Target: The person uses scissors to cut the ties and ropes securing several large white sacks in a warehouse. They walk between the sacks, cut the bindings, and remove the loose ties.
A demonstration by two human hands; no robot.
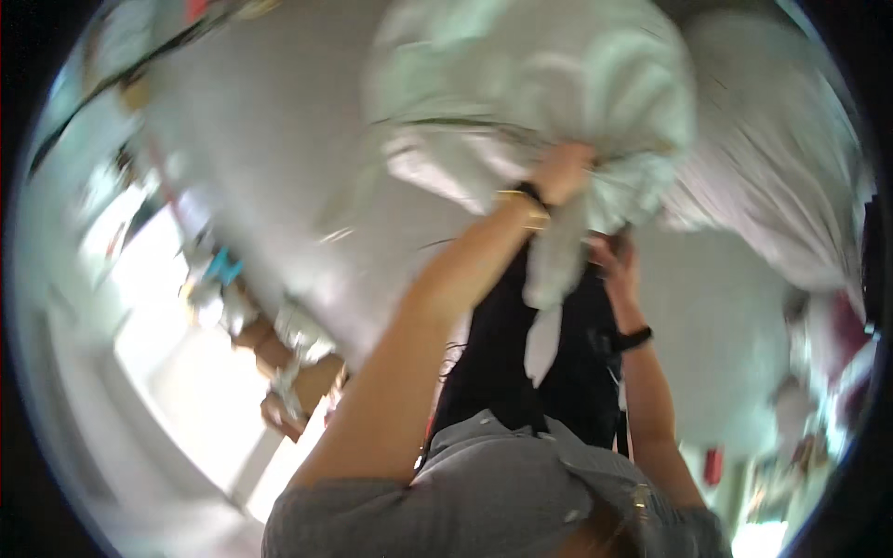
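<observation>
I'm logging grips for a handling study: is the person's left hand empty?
No, the left hand is closed on a gathered part of the large white sack.

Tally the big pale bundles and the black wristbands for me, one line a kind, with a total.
Big pale bundles: 2
Black wristbands: 2
Total: 4

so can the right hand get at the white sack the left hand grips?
Likely yes: the right hand is close to the white sack, with no visible obstacle between, though blur hides whether that hand is free.
</observation>
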